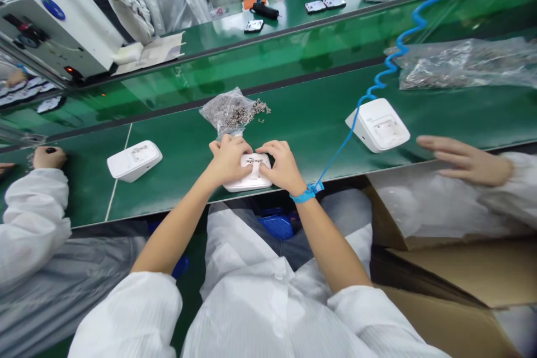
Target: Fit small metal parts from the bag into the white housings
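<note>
A white plastic device housing (250, 182) lies near the front edge of the green bench, a recess with small slots facing up. My left hand (230, 159) grips its left side, the thumb over the recess. On the right side my right hand (283, 165) has its fingers bent round the edge and the thumb on top. Just beyond my hands sits a clear plastic bag (229, 111), with many small metal screws (260, 107) spilling from its mouth. A blue wrist strap (306, 193) circles my right wrist.
Similar white housings stand to the left (135, 160) and right (380, 126). A blue coiled cord (394, 56) runs up from my strap. Co-workers' hands are at the far left (49, 157) and right (470, 161). A larger screw bag (465, 64) lies back right; an open cardboard box (465, 268) is below.
</note>
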`<state>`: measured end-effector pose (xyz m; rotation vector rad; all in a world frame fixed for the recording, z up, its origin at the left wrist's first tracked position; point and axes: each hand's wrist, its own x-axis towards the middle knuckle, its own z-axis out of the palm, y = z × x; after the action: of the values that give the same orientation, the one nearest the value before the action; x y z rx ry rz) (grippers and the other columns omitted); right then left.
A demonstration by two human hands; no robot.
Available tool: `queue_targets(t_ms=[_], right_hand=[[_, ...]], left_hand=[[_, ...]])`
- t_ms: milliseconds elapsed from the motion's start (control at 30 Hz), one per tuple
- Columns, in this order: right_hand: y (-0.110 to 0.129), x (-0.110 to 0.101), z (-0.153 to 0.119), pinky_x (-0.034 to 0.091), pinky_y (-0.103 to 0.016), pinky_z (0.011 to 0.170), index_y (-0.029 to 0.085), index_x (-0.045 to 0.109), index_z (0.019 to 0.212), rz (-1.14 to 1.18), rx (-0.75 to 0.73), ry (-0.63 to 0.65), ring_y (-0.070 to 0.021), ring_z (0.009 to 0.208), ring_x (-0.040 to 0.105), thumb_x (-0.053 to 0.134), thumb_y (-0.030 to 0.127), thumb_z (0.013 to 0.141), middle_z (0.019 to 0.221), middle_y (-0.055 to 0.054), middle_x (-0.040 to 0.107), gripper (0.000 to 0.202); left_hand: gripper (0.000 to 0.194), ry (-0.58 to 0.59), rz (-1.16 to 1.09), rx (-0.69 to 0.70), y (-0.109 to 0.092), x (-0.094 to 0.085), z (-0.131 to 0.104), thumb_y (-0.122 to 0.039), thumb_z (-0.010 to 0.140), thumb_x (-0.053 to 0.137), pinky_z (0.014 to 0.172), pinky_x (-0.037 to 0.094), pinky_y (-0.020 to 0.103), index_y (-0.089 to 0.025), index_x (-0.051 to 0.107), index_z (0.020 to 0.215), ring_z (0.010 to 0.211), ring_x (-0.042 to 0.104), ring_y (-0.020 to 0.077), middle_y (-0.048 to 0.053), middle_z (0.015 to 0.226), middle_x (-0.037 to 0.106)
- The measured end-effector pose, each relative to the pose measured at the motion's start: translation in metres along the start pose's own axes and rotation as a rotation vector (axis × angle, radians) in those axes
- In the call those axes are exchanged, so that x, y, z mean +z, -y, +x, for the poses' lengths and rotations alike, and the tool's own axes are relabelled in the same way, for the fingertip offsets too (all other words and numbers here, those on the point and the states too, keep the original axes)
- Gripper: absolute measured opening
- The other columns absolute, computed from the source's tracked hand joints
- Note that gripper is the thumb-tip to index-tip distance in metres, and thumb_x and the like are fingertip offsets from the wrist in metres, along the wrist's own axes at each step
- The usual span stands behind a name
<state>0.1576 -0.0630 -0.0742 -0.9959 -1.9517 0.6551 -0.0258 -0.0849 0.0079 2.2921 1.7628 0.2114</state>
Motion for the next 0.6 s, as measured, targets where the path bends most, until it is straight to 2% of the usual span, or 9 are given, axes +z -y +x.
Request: queue_targets(t_ms=[133,333,433,533,600], right_hand=[[0.002,-0.001,0.0,0.047,-0.046,0.095,0.018,0.075,0.102,-0.018,0.027,-0.008,-0.0292,0.103,0.059,0.064,0.011,0.071,0.104,-0.008,0.069,0.033],[0.005,0.003,0.002,0.053,-0.043,0.089,0.017,0.076,0.096,0.003,0.043,-0.054,-0.0263,0.096,0.063,0.061,0.009,0.073,0.095,-0.008,0.069,0.028],[0.008,0.001,-0.001,0.055,-0.043,0.091,0.019,0.075,0.105,0.049,0.002,-0.03,-0.0264,0.1,0.066,0.064,0.015,0.079,0.102,-0.008,0.073,0.029],[0.004,-0.023,-0.008,0.057,-0.045,0.09,0.022,0.069,0.126,0.064,-0.072,-0.051,-0.0279,0.109,0.067,0.065,0.028,0.089,0.121,-0.011,0.072,0.038],[-0.009,-0.051,-0.01,0.053,-0.054,0.1,0.025,0.07,0.127,-0.134,-0.085,-0.203,-0.0335,0.117,0.065,0.068,0.034,0.09,0.124,-0.014,0.07,0.038]], left_hand=[[0.019,-0.052,0.05,0.012,-0.002,0.009,0.004,-0.03,0.08,0.068,0.088,0.027,0.05,-0.021,0.072,0.096,0.116,0.048,0.032,0.008,0.111,0.07],[0.012,-0.108,0.074,0.021,-0.009,0.012,0.005,-0.028,0.081,0.067,0.088,0.026,0.052,-0.02,0.069,0.09,0.114,0.052,0.0298,0.007,0.109,0.072],[0.014,-0.097,0.101,0.032,-0.007,0.01,-0.004,-0.029,0.082,0.066,0.088,0.026,0.052,-0.02,0.068,0.092,0.116,0.052,0.03,0.007,0.11,0.072],[0.016,-0.083,0.125,-0.01,0.012,0.004,-0.028,-0.029,0.083,0.065,0.09,0.028,0.052,-0.019,0.066,0.095,0.117,0.053,0.0283,0.006,0.112,0.071],[0.016,-0.099,0.138,-0.1,0.037,-0.003,-0.051,-0.028,0.084,0.063,0.092,0.029,0.052,-0.019,0.065,0.097,0.117,0.054,0.0272,0.006,0.113,0.07]])
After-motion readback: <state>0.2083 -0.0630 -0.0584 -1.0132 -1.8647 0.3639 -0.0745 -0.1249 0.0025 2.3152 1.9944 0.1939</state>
